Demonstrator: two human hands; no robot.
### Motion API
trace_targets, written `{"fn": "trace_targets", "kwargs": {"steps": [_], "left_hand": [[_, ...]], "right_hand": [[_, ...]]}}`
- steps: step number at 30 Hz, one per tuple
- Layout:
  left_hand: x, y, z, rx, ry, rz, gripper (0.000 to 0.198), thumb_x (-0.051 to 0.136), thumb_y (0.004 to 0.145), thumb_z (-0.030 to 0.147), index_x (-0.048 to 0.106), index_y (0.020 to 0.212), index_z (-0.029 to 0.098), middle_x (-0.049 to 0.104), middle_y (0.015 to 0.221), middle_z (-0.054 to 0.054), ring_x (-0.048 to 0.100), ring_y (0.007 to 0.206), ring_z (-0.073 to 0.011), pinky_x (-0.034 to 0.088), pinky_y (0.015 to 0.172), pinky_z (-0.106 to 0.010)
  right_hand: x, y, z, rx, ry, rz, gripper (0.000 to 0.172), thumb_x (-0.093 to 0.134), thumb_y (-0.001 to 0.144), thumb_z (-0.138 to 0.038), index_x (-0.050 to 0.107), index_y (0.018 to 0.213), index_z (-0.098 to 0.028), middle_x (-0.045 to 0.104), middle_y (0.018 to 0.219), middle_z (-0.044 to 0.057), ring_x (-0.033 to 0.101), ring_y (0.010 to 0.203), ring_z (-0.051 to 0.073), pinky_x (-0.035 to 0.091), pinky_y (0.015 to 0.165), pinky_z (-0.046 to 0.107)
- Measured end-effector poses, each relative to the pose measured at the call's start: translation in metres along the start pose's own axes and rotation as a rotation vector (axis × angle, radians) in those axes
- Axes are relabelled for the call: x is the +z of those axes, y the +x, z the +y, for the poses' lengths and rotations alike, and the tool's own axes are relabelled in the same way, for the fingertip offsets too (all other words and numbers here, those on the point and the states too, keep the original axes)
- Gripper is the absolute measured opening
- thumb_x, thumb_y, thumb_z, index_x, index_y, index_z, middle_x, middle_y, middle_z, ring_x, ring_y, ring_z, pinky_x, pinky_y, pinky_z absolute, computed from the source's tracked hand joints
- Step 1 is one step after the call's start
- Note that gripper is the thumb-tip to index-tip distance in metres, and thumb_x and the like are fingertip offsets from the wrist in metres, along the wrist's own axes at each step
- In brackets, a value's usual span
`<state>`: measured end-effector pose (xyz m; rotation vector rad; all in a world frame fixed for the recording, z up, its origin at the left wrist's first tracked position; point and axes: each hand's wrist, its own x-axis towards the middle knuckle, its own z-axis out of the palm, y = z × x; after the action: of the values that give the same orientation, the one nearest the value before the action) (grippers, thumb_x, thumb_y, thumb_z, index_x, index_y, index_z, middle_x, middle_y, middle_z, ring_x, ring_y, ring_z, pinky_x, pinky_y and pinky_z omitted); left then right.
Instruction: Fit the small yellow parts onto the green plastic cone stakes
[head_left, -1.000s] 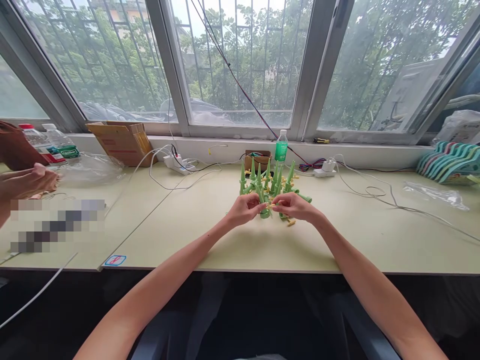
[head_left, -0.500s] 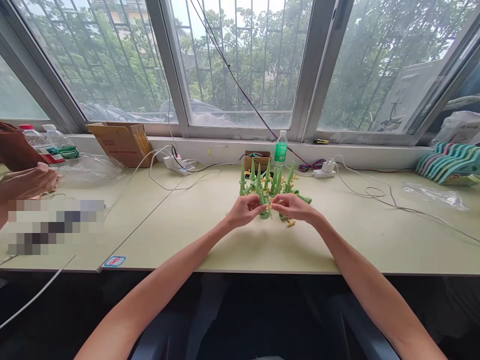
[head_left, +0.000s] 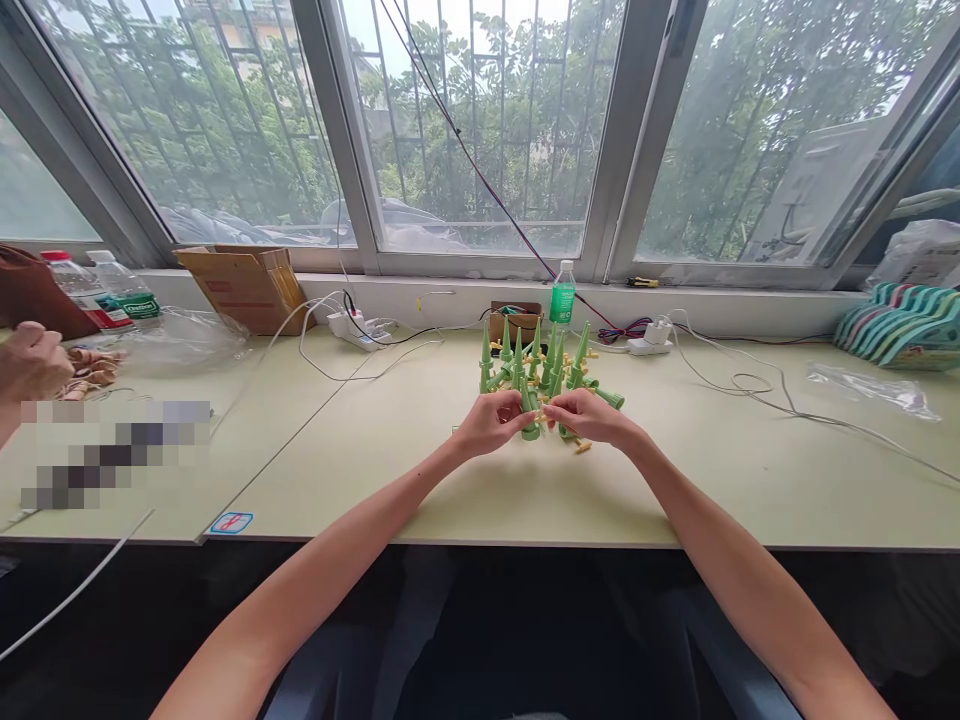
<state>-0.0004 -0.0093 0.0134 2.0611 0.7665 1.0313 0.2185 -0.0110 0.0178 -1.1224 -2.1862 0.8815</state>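
Note:
My left hand [head_left: 489,422] is closed around a green pointed plastic piece [head_left: 530,431] with a round base, held upright near the table. Opposite it, my right hand [head_left: 583,414] pinches a small yellow peg-like piece [head_left: 541,411] against the side of the green one. The fingertips of both hands nearly meet there, and they partly hide where the pieces touch. Several more green pointed pieces [head_left: 582,354] stand just behind my hands, with others lying on their sides. Small yellow pieces [head_left: 583,448] are scattered among them, one in front of my right hand.
A green-labelled bottle [head_left: 562,295] and a small brown box [head_left: 514,322] stand behind the green pieces. Power strips [head_left: 649,345] and loose cables cross the back. At left are another person's hand [head_left: 34,365] and a cardboard box [head_left: 240,290]; at right, turquoise hangers [head_left: 896,325].
My hands stay almost in place, still holding the green and yellow pieces together. The other person's hand at the left has drawn back to the left, uncovering brown items on the table.

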Motion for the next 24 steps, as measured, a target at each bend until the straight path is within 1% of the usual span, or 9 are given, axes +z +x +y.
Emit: {"fn": "trace_targets", "kwargs": {"steps": [2, 6, 8, 10, 12, 17, 18, 20, 24], "left_hand": [[0.0, 0.0, -0.0011, -0.001, -0.002, -0.001, 0.035, 0.064, 0.081, 0.046, 0.058, 0.074, 0.012, 0.045, 0.057, 0.003, 0.039, 0.048, -0.0061, 0.03, 0.043, -0.019], [-0.0006, 0.0, -0.0031, -0.003, 0.016, 0.016, 0.034, 0.064, 0.081, 0.045, 0.06, 0.078, 0.011, 0.05, 0.062, 0.0, 0.044, 0.05, -0.0073, 0.033, 0.045, -0.02], [-0.0007, 0.0001, -0.0033, 0.004, 0.021, 0.015, 0.034, 0.065, 0.081, 0.045, 0.061, 0.078, 0.011, 0.052, 0.063, -0.001, 0.045, 0.051, -0.0078, 0.034, 0.045, -0.02], [-0.0007, 0.0002, -0.0029, 0.009, 0.021, 0.005, 0.034, 0.064, 0.081, 0.045, 0.061, 0.077, 0.011, 0.052, 0.063, -0.001, 0.045, 0.051, -0.0076, 0.033, 0.045, -0.02], [-0.0007, 0.0003, -0.0025, 0.01, 0.02, 0.003, 0.035, 0.064, 0.081, 0.046, 0.061, 0.076, 0.011, 0.052, 0.062, 0.0, 0.045, 0.05, -0.0075, 0.033, 0.045, -0.02], [-0.0008, 0.0003, -0.0017, -0.002, 0.015, 0.049, 0.036, 0.066, 0.079, 0.047, 0.061, 0.075, 0.012, 0.053, 0.061, 0.0, 0.047, 0.051, -0.0086, 0.035, 0.045, -0.02], [-0.0007, 0.0002, -0.0015, -0.001, 0.014, 0.055, 0.036, 0.067, 0.078, 0.047, 0.061, 0.074, 0.012, 0.053, 0.06, 0.0, 0.047, 0.051, -0.0088, 0.035, 0.045, -0.021], [-0.0002, 0.0, -0.0014, 0.002, 0.016, 0.06, 0.036, 0.067, 0.078, 0.047, 0.061, 0.073, 0.012, 0.053, 0.06, 0.0, 0.048, 0.051, -0.0092, 0.036, 0.046, -0.021], [0.0002, 0.0, -0.0018, 0.006, 0.019, 0.048, 0.036, 0.067, 0.078, 0.047, 0.061, 0.073, 0.012, 0.054, 0.061, -0.001, 0.049, 0.052, -0.0093, 0.037, 0.047, -0.021]], "right_hand": [[0.0003, 0.0001, 0.0004, 0.013, -0.004, 0.003, 0.056, 0.04, 0.089, -0.063, 0.061, 0.072, -0.014, 0.029, 0.047, -0.006, 0.023, 0.044, 0.007, 0.019, 0.043, 0.022], [-0.0001, -0.0016, 0.0, 0.009, 0.033, 0.001, 0.046, 0.053, 0.083, -0.062, 0.06, 0.09, -0.017, 0.032, 0.05, -0.008, 0.023, 0.044, 0.007, 0.017, 0.042, 0.021], [-0.0001, -0.0015, -0.0003, -0.007, 0.014, -0.008, 0.046, 0.052, 0.084, -0.062, 0.06, 0.085, -0.017, 0.032, 0.05, -0.007, 0.023, 0.045, 0.007, 0.017, 0.043, 0.021], [0.0003, -0.0005, -0.0001, -0.014, -0.014, -0.013, 0.051, 0.045, 0.087, -0.063, 0.061, 0.075, -0.015, 0.03, 0.049, -0.006, 0.024, 0.045, 0.007, 0.019, 0.044, 0.021], [0.0008, 0.0003, 0.0001, -0.005, -0.02, -0.008, 0.055, 0.04, 0.089, -0.063, 0.06, 0.072, -0.015, 0.029, 0.048, -0.006, 0.025, 0.045, 0.007, 0.02, 0.044, 0.022], [0.0002, -0.0016, -0.0014, 0.009, 0.034, -0.01, 0.045, 0.053, 0.083, -0.061, 0.059, 0.092, -0.018, 0.033, 0.05, -0.008, 0.023, 0.044, 0.007, 0.017, 0.042, 0.021], [0.0, -0.0019, -0.0015, 0.001, 0.034, -0.013, 0.044, 0.054, 0.083, -0.061, 0.059, 0.092, -0.018, 0.032, 0.05, -0.008, 0.023, 0.044, 0.007, 0.017, 0.042, 0.021], [0.0001, -0.0015, -0.0011, -0.018, 0.011, -0.005, 0.043, 0.052, 0.085, -0.06, 0.06, 0.085, -0.017, 0.031, 0.05, -0.008, 0.023, 0.045, 0.007, 0.017, 0.043, 0.021], [0.0016, 0.0013, 0.0016, -0.029, -0.016, -0.004, 0.053, 0.042, 0.09, -0.06, 0.061, 0.072, -0.015, 0.028, 0.048, -0.006, 0.025, 0.045, 0.007, 0.019, 0.045, 0.022]]}}
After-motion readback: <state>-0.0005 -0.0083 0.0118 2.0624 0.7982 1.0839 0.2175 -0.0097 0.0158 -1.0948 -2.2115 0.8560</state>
